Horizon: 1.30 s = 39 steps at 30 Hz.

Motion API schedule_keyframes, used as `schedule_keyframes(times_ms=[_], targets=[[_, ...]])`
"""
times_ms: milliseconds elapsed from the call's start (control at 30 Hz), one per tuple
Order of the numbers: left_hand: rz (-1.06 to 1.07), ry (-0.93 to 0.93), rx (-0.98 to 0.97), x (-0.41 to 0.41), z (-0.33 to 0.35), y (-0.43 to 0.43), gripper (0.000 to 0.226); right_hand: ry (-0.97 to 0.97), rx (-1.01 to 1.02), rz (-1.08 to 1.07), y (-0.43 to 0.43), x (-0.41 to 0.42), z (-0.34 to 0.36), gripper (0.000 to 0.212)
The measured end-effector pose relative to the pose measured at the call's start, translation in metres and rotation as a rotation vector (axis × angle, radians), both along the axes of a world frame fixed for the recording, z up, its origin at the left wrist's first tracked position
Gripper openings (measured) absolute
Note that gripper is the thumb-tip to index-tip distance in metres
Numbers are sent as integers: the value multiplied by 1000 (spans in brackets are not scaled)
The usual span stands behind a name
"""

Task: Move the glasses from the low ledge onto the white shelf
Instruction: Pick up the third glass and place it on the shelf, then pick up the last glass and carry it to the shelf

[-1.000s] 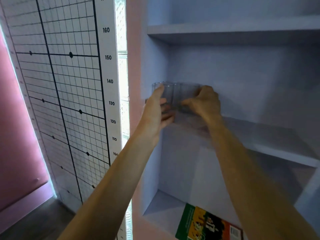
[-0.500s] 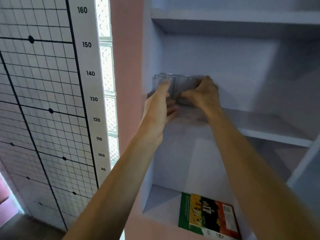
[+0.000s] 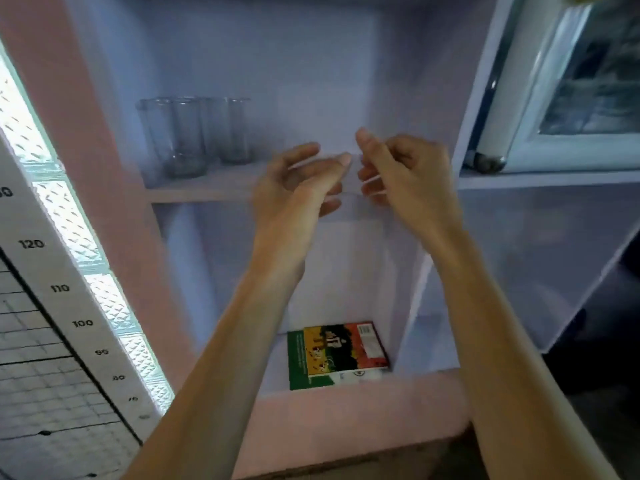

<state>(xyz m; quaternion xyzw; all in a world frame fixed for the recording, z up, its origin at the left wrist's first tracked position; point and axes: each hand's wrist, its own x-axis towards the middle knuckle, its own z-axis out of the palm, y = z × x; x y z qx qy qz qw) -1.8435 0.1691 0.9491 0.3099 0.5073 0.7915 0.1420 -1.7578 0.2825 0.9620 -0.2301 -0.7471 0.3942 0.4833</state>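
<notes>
Shelf (image 3: 398, 181) bare beside glasses (image 3: 194, 133).

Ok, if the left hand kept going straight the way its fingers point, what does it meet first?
Probably the right hand: the left hand curls toward it, fingertips nearly meeting. The glasses stand off to the other side.

A home fitted out for recording: built-in white shelf (image 3: 207, 194) with drinking glasses (image 3: 194, 133), a book (image 3: 336, 355) below, measuring chart (image 3: 52, 306) at left.

clear grey glasses (image 3: 194, 133), white shelf (image 3: 207, 188), green/yellow/red book (image 3: 337, 353)
</notes>
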Motion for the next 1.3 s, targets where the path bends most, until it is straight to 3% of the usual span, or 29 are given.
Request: schedule_keyframes(times_ms=[300,500,633,767,933,1133,1300], targets=[[-603,220,-311,249,-67,98,29,-11,-331,-462,16,306,-107,75],[-959,316,-492,464,-147,98,25,10,-435,-773,-51,538,-183,17],[-1264,346,-531,594,-187,76,37,37,-517,-979,-110,661,-212,22],[-1474,467,-533,707,-209,44,53,34,-600,-1134,-168,752,-233,38],[-1674,633,-533,826,-236,12,36,18,-638,-1348,-227,847,-254,36],[-1828,488,-694,946,-277,6,55,18,-759,-1509,-251,949,-282,30],[-1942,538,-727,1053,-307,18,37,32,-867,-1563,-245,1038,-300,26]])
